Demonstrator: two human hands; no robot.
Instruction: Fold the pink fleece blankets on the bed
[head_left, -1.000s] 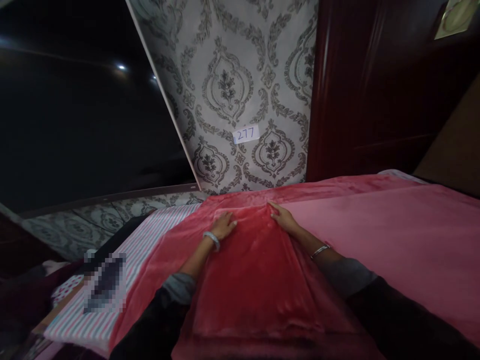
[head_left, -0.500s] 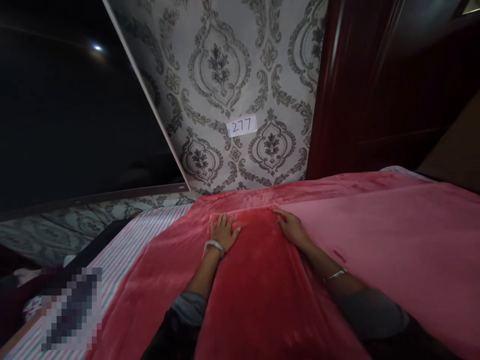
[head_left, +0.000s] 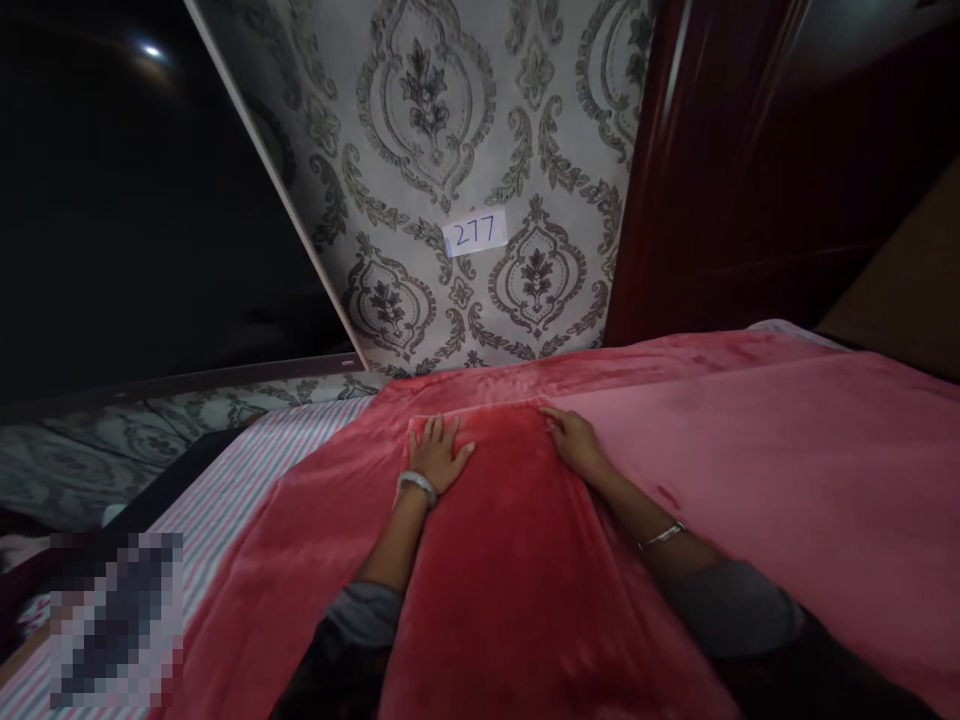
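A plush red blanket is spread over the bed, with a folded, deeper red strip running towards me down the middle. Near the far left corner of that strip, my left hand lies flat with its fingers spread. My right hand is at the strip's far right corner, index finger and thumb at the fold's edge, closed on the fabric. Its other fingers are partly hidden. Each wrist wears a bracelet.
A striped sheet shows left of the blanket. Along the far side stand a large dark screen, a patterned wall with a paper label reading 277, and a dark red wooden panel. Part of a person, pixelated, is at lower left.
The whole view has shifted a little, so everything sits slightly further left and higher. Both hands keep their places on the folded strip.
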